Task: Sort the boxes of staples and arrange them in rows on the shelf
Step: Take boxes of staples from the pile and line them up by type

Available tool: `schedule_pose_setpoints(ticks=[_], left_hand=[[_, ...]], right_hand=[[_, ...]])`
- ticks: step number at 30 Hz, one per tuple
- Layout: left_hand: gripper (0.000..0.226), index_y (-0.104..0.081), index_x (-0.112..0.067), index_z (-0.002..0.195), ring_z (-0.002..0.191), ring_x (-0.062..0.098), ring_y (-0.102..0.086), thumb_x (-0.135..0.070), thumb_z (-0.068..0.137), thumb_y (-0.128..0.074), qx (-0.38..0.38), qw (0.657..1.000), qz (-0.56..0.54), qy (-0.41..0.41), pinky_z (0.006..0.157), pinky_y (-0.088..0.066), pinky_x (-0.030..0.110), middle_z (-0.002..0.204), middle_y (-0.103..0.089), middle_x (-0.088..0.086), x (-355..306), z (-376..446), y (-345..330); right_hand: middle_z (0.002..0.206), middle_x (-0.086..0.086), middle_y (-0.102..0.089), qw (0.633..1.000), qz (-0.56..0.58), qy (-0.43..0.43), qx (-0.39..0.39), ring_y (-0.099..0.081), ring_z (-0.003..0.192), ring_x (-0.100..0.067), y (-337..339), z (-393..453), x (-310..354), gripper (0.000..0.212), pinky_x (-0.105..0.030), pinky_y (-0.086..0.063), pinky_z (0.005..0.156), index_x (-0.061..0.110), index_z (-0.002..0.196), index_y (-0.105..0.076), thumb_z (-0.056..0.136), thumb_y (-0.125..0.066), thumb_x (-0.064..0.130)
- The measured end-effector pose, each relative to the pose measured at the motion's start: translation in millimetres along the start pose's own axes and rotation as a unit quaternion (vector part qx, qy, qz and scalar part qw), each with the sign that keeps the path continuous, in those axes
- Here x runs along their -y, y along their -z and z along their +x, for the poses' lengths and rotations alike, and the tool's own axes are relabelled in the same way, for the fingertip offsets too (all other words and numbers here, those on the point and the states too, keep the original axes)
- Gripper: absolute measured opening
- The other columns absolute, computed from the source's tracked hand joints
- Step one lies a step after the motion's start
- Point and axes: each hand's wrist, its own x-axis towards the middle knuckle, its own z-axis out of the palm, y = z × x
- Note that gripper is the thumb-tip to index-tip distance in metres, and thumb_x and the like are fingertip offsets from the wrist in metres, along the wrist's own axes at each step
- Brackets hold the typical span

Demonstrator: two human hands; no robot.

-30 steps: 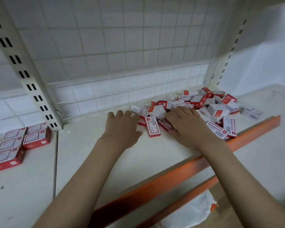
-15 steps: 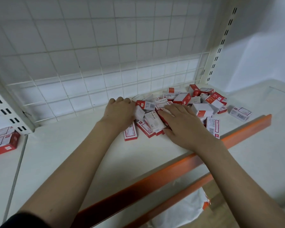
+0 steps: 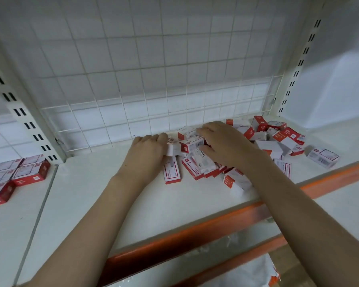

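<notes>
White shelf (image 3: 112,204), wire grid (image 3: 153,79) behind, orange front rail (image 3: 195,235); I see sorted boxes (image 3: 19,175) far left. Left hand (image 3: 146,155) curls against a loose pile of staple boxes (image 3: 197,156). Right hand (image 3: 226,146) lies on top, fingers cupped over it.

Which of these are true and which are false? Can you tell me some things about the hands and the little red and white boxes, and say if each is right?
1. Both hands are at the heap of staple boxes. True: the left hand and the right hand are on it.
2. The heap is lined up in neat rows. False: the boxes lie jumbled, tilted every way.
3. Some boxes sit in tidy rows on the shelf section to the left. True.
4. The shelf's front rail is blue. False: it is orange.
5. One box lies apart at the heap's right. True.
</notes>
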Motion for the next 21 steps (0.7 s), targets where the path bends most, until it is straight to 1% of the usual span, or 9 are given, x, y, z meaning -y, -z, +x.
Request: schedule_pose_setpoints(ticks=[1, 2, 4, 7, 10, 13, 15, 18, 21], left_hand=[[0.016, -0.04, -0.009, 0.091, 0.083, 0.036, -0.054, -0.015, 0.088, -0.055, -0.01, 1.0, -0.019, 0.006, 0.066, -0.024, 0.031, 0.092, -0.061, 0.016, 0, -5, 3], [0.019, -0.034, -0.012, 0.089, 0.081, 0.037, -0.054, -0.011, 0.088, -0.053, -0.016, 0.999, -0.039, 0.015, 0.065, -0.024, 0.031, 0.092, -0.06, 0.017, -1, -10, 6], [0.023, -0.028, -0.013, 0.089, 0.082, 0.037, -0.052, -0.007, 0.088, -0.05, -0.023, 0.998, -0.061, 0.026, 0.062, -0.025, 0.032, 0.093, -0.058, 0.018, -1, -18, 10], [0.021, -0.032, -0.011, 0.088, 0.075, 0.034, -0.048, -0.004, 0.086, -0.051, -0.049, 0.996, -0.067, 0.034, 0.06, -0.026, 0.032, 0.088, -0.058, 0.018, 0, -29, 14], [0.021, -0.042, -0.005, 0.085, 0.063, 0.032, -0.046, 0.0, 0.079, -0.061, -0.06, 0.996, -0.044, 0.039, 0.055, -0.024, 0.03, 0.073, -0.057, 0.018, 3, -37, 15], [0.026, -0.045, -0.002, 0.081, 0.053, 0.032, -0.045, -0.001, 0.072, -0.069, -0.069, 0.996, -0.025, 0.042, 0.051, -0.025, 0.027, 0.06, -0.054, 0.015, 5, -42, 17], [0.028, -0.046, -0.001, 0.078, 0.047, 0.031, -0.044, -0.001, 0.068, -0.073, -0.076, 0.996, -0.006, 0.041, 0.05, -0.025, 0.026, 0.054, -0.05, 0.013, 4, -45, 20], [0.021, -0.047, -0.002, 0.075, 0.045, 0.03, -0.042, -0.007, 0.068, -0.066, -0.082, 0.996, 0.016, 0.039, 0.05, -0.026, 0.026, 0.05, -0.047, 0.01, 2, -48, 23], [0.016, -0.046, -0.004, 0.074, 0.045, 0.029, -0.042, -0.014, 0.068, -0.057, -0.075, 0.995, 0.04, 0.046, 0.05, -0.025, 0.026, 0.051, -0.047, 0.008, 4, -52, 23]], right_hand=[[0.138, -0.007, -0.044, 1.0, -0.002, 0.0, 0.007, -0.038, 0.127, -0.022, 1, 7, 0, 0.05, -0.036, -0.033, 0.105, 0.012, 0.139, -0.036, 0.096, -0.041, 0.037], [0.133, -0.007, -0.048, 1.0, -0.006, 0.0, 0.015, -0.042, 0.122, -0.022, 2, 13, 1, 0.051, -0.036, -0.039, 0.099, 0.012, 0.138, -0.038, 0.095, -0.042, 0.04], [0.122, -0.008, -0.053, 0.999, -0.022, 0.007, 0.032, -0.048, 0.11, -0.022, 1, 25, 2, 0.056, -0.035, -0.044, 0.084, 0.011, 0.132, -0.044, 0.092, -0.043, 0.05], [0.108, -0.007, -0.059, 0.996, -0.045, -0.003, 0.07, -0.053, 0.095, -0.021, -5, 41, 5, 0.069, -0.031, -0.042, 0.07, 0.012, 0.124, -0.049, 0.084, -0.041, 0.067], [0.103, -0.006, -0.061, 0.993, -0.052, -0.033, 0.098, -0.056, 0.087, -0.021, -9, 50, 9, 0.077, -0.031, -0.043, 0.069, 0.012, 0.124, -0.048, 0.08, -0.038, 0.074], [0.095, -0.004, -0.057, 0.994, -0.056, -0.049, 0.085, -0.053, 0.079, -0.019, -9, 53, 12, 0.08, -0.03, -0.041, 0.065, 0.011, 0.122, -0.047, 0.078, -0.039, 0.077], [0.09, -0.003, -0.052, 0.994, -0.049, -0.058, 0.082, -0.05, 0.077, -0.019, -10, 54, 15, 0.077, -0.031, -0.039, 0.064, 0.01, 0.122, -0.045, 0.079, -0.042, 0.074], [0.085, -0.002, -0.047, 0.994, -0.03, -0.07, 0.078, -0.049, 0.077, -0.019, -12, 54, 18, 0.067, -0.031, -0.039, 0.064, 0.009, 0.124, -0.042, 0.084, -0.048, 0.063], [0.089, -0.004, -0.051, 0.997, -0.004, -0.071, 0.035, -0.053, 0.078, -0.02, -12, 50, 20, 0.065, -0.03, -0.04, 0.061, 0.009, 0.123, -0.041, 0.083, -0.054, 0.058]])
